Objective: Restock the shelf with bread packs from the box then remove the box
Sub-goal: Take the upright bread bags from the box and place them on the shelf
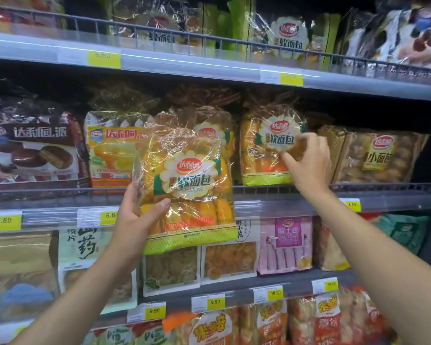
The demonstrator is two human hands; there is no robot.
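Observation:
My left hand [137,215] grips a clear bread pack [187,180] with yellow rolls and a green bottom strip, holding it upright in front of the middle shelf [296,202]. Behind it another pack of the same kind [209,125] stands on that shelf. My right hand [309,163] pinches the front of a third matching bread pack [264,150] that stands on the shelf to the right. The box is not in view.
A dark pie bag [33,143] and a yellow cake bag [110,148] fill the shelf's left side; a small-bread bag [378,158] stands at the right. The upper shelf [184,61] holds more bread packs. Lower shelves carry snack bags and yellow price tags.

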